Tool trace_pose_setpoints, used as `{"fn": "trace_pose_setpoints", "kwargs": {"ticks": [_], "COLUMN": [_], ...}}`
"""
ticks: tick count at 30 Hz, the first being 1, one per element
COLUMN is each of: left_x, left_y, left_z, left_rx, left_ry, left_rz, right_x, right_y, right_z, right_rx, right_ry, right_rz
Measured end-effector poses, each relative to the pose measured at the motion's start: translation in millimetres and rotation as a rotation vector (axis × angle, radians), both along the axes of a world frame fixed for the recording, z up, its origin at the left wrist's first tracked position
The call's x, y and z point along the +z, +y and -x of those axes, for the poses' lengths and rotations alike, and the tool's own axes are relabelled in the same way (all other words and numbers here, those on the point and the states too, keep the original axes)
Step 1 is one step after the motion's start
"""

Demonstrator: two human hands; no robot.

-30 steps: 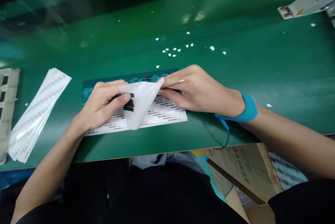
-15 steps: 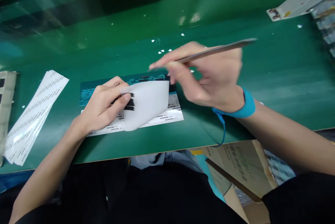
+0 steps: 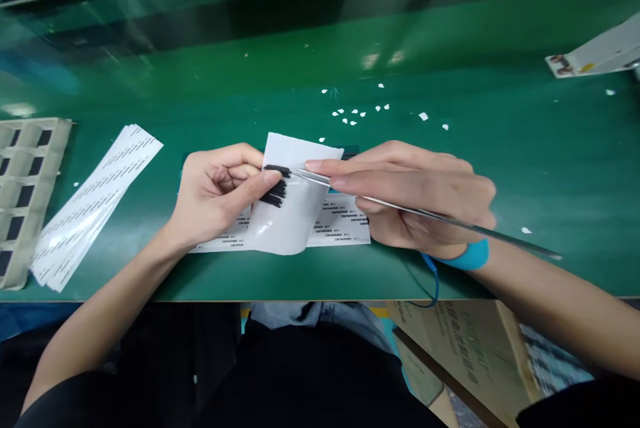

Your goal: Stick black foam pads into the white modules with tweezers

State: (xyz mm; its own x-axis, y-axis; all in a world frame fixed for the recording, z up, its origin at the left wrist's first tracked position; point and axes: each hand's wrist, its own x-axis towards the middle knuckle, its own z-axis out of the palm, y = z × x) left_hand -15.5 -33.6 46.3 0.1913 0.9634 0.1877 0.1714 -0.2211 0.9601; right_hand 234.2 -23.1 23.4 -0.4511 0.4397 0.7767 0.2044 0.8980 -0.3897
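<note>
Pinched between thumb and fingers of my left hand (image 3: pixel 223 191) is a curled white backing sheet (image 3: pixel 295 215), raised off the bench. Several narrow black strips (image 3: pixel 275 187) sit side by side on it, close to my left thumb. My right hand (image 3: pixel 415 195) is closed around slim metal tweezers (image 3: pixel 450 218). Their tips touch or nearly touch the end of the uppermost strip. Below the curled sheet lies a printed white label sheet (image 3: pixel 343 221), partly covered. A dark panel behind it is mostly hidden by the hands.
More printed label strips (image 3: pixel 95 208) lie fanned at left, beside a compartment tray (image 3: pixel 63 148) with dark pieces in it. Small white scraps (image 3: pixel 355 112) dot the green bench (image 3: pixel 240 101). A blue wrist strap (image 3: pixel 467 256) with a cord is on my right wrist.
My right hand has come down and left, bringing the tweezer tips to the black strips. My left hand has turned the backing sheet more upright. The camera view has shifted.
</note>
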Motion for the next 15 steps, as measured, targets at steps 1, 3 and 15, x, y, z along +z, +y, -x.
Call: {"fn": "trace_pose_setpoints", "kwargs": {"ticks": [1, 3, 15], "left_x": [0.2, 0.8, 0.9], "left_y": [0, -1, -2], "left_z": [0, -1, -1], "left_rx": [0.002, -0.013, -0.093], "left_ry": [0.0, -0.006, -0.064], "left_rz": [0.0, 0.004, 0.059], "right_x": [-0.2, 2.6, 25.3], "right_y": [0, -1, -5], "right_z": [2, 3, -9], "right_rx": [0.005, 0.001, 0.068], "right_ry": [0.039, 0.022, -0.259], "right_rz": [-0.025, -0.022, 0.031]}}
